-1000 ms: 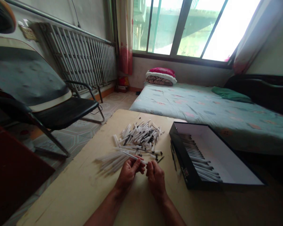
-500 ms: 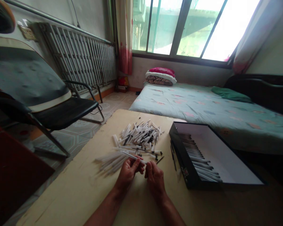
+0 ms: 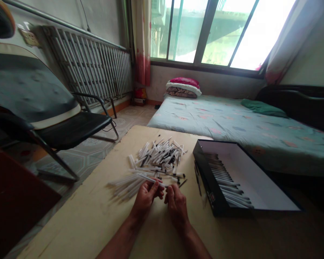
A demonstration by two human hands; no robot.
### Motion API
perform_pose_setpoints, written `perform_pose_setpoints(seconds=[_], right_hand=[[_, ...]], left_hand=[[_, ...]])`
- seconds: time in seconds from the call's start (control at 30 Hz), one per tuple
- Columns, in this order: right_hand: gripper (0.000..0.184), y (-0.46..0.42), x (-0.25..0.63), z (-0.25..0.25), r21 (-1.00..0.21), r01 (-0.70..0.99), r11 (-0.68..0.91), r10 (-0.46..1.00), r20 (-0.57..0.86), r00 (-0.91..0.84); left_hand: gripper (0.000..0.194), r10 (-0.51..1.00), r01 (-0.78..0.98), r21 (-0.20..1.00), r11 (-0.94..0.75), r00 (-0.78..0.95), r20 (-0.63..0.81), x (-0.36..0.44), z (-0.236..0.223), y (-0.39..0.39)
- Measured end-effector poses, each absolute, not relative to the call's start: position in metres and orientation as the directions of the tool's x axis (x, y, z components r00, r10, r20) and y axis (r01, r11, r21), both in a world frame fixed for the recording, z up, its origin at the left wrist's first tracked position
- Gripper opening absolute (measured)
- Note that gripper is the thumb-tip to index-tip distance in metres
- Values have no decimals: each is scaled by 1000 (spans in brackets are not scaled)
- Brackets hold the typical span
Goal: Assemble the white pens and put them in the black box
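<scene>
Both forearms reaching forward above the table (image 3: 97, 212), to the left of the black box (image 3: 206, 180), left hand (image 3: 145, 196) closed around a slanting white pen tube (image 3: 148, 178), also left of the box, right hand (image 3: 176, 202) curled narrow, pinching the tube's nearer end.

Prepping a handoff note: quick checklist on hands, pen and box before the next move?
1. Left hand holding pen: ok.
2. Right hand gripping pen's near end: cannot tell, fingers hide it.
3. Box open at the top: ok.
4. Pens in the box lying roughly side by side: ok.
5. Pile on the table sorted: not ok, white tubes and dark pieces mixed.
</scene>
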State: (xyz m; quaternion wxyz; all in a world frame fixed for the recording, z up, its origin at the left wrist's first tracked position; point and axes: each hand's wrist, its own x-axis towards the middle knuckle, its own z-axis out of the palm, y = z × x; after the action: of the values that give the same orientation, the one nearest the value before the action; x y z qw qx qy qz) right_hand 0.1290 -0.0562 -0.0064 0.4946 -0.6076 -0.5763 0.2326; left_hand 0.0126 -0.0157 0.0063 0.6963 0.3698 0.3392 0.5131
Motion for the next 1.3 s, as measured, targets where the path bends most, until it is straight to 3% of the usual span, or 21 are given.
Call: perform_pose_setpoints(seconds=[0.17, 0.33, 0.53, 0.7, 0.87, 1.3], right_hand=[[20, -57, 129, -8, -874, 455, 169, 930, 294, 219], [31, -55, 129, -11, -852, 503, 147, 929, 294, 226], [21, -56, 129, -10, -873, 458, 167, 933, 290, 212], [31, -56, 129, -9, -851, 504, 148, 933, 290, 215], [21, -57, 128, -5, -873, 466, 145, 949, 256, 184], [35, -56, 129, -10, -818, 558, 143, 937, 294, 191]], left_hand=[[28, 969, -454, 869, 197, 223, -104, 13, 6, -16], [27, 961, -434, 880, 193, 265, -80, 13, 6, -16], [28, 972, -446, 877, 178, 219, -85, 13, 4, -15], [28, 966, -430, 884, 185, 245, -83, 13, 3, -15], [27, 972, -440, 881, 173, 219, -81, 13, 1, -14], [28, 964, -421, 888, 183, 254, -78, 13, 5, -16]])
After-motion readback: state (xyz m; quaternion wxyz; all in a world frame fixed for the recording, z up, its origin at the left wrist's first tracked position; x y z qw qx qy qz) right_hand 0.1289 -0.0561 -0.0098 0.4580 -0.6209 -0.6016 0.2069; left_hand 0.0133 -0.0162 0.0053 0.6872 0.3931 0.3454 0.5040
